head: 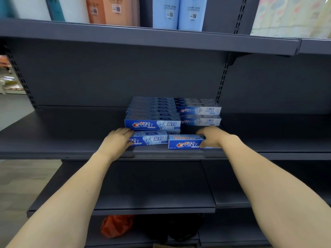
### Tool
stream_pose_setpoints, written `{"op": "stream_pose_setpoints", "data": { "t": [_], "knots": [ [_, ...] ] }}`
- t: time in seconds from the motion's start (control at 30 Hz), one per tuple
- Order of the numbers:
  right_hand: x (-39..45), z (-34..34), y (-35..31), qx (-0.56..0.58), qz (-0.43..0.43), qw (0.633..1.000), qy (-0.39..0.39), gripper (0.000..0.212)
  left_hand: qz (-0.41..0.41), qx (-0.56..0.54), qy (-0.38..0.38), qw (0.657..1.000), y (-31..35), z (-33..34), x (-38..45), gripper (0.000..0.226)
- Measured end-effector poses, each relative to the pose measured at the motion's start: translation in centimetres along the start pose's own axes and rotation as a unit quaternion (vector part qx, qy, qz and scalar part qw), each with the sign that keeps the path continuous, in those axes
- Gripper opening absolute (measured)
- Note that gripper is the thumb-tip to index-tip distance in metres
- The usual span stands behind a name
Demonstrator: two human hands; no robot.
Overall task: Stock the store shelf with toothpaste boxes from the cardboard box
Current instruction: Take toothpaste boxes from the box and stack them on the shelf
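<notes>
— Reaching onto the middle shelf (71, 138), both arms stretch forward. What does the left hand (117, 138) have?

— It rests on the left end of a toothpaste box (152, 139) lying near the shelf's front edge; the fingers lie over that end, the thumb low along the box front. Whether it truly grips or only pushes, I cannot tell.

— And the right hand (214, 137)?

— It grasps the right end of a second box (184, 142), fingers over the top, thumb on the front face. That box sits just right of the first, touching or nearly so, and closest to the front edge.

— Where is the rest of the stock?

— Behind them, toward the back panel: a blue stack (153, 113) several boxes deep, its front box reading Crest, and beside it on the right a paler stack (198, 111), two boxes high, just beside the blue one.

— Anything else?

— Tall packs (166, 12) in blue, orange and white stand on the upper shelf (143, 38). Below, an orange bag (116, 225) lies under the lower shelf (152, 185).
</notes>
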State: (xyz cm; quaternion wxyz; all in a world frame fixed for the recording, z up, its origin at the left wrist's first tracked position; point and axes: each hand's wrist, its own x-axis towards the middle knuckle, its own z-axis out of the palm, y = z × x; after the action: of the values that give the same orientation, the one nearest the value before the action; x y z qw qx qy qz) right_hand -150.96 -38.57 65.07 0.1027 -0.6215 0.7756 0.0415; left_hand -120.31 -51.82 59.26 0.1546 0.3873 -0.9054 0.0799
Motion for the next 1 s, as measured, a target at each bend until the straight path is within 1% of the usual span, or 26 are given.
{"op": "stream_pose_setpoints", "data": {
  "t": [0.07,0.1,0.23,0.37,0.5,0.6,0.7,0.77,0.8,0.87,0.93,1.0],
  "knots": [
    [0.0,0.1,0.1,-0.008,-0.015,1.0,0.013,0.043,0.023,-0.011,0.019,0.999,-0.4,0.4,-0.2,0.04],
    [-0.2,-0.1,0.2,-0.006,-0.02,1.0,0.012,0.042,0.037,-0.005,0.021,0.999,-0.5,0.6,-0.1,0.04],
    [-0.9,-1.3,1.1,0.018,-0.027,0.999,0.024,0.052,0.096,0.021,0.039,0.994,0.1,1.0,0.6,0.04],
    [-1.5,-3.2,1.5,0.027,-0.025,0.998,0.054,0.056,0.105,0.004,0.051,0.993,2.4,1.2,1.2,0.042],
    [-1.6,-4.4,0.9,0.023,-0.02,0.995,0.093,0.058,0.081,0.001,0.057,0.995,4.1,1.3,1.8,0.041],
    [-1.5,-4.3,-0.2,0.055,-0.021,0.992,0.11,0.059,0.042,-0.012,0.054,0.998,4.2,1.4,1.8,0.039],
    [-1.3,-4.0,-1.7,0.065,-0.035,0.99,0.117,0.058,-0.006,-0.036,0.027,0.999,4.5,0.9,1.6,0.026],
    [-0.9,-3.8,-2.7,0.05,-0.045,0.991,0.118,0.055,-0.036,-0.052,0.051,0.997,4.6,0.8,1.6,0.022],
    [-0.7,-3.6,-3.3,0.04,-0.05,0.991,0.119,0.053,-0.031,-0.057,0.062,0.996,4.4,0.8,1.4,0.025],
    [-0.3,-3.4,-4.2,0.024,-0.062,0.99,0.121,0.051,-0.011,-0.043,0.074,0.996,4.2,0.3,0.9,0.043],
    [0.7,-3.0,-5.7,0.005,-0.084,0.99,0.113,0.054,-0.022,-0.021,0.095,0.995,2.9,0.1,0.2,0.061],
    [1.2,-3.0,-6.8,-0.017,-0.1,0.988,0.116,0.055,-0.029,0.0,0.118,0.993,2.0,-0.5,-0.1,0.072]
  ]
}}
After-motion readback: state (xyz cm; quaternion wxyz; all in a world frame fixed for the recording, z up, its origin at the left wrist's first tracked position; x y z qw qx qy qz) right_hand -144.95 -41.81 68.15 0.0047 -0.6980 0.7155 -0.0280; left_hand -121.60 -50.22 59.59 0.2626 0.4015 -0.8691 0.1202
